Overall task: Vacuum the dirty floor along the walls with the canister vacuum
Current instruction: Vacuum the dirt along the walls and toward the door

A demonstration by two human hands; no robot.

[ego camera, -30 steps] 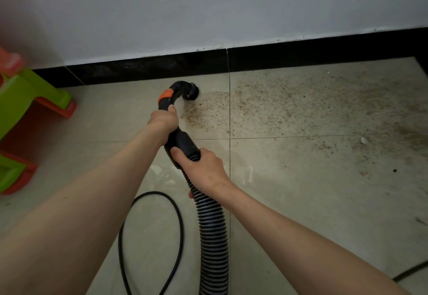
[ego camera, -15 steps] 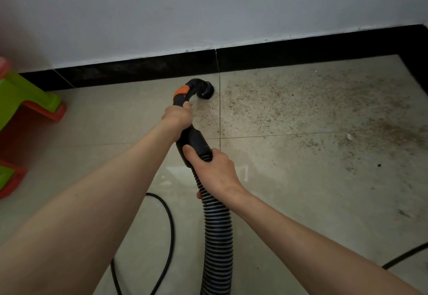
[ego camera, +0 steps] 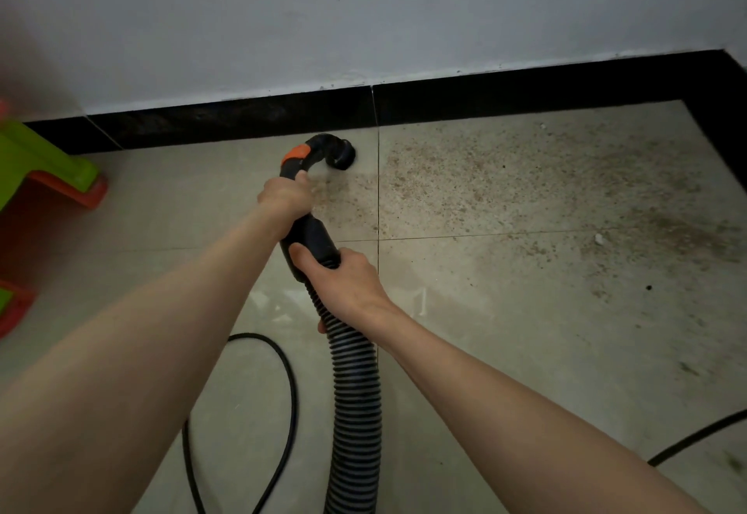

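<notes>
Beige floor tiles point(ego camera: 505, 352) are meeting a white wall point(ego camera: 364, 8) with a black skirting board point(ego camera: 525, 89) along its foot, and I am watching a person who is vacuuming this edge. The left hand point(ego camera: 283, 196) is gripping the curved black handle point(ego camera: 311, 237) of the vacuum just below its orange button point(ego camera: 296, 153), with the fingers wrapped tight around it. The right hand point(ego camera: 343, 283) is clasping the place where the handle is joining the ribbed hose point(ego camera: 355, 412), the fingers curled around it. The nozzle point(ego camera: 341, 156) is pointing down at the floor, close to the skirting board and just left of a tile joint; I cannot tell if it is touching the tile. To my judgement the work is only partly done: the tiles on the left of the nozzle are looking clean, while brown crumbly dirt point(ego camera: 485, 186) is lying thick on the right, reaching to the corner, with a small white scrap point(ego camera: 597, 237) in it. So the bigger dirty part is waiting. A black power cable point(ego camera: 283, 392) is looping on the floor near the hose, and a green and orange plastic stool point(ego camera: 48, 174) is standing at the left edge.
</notes>
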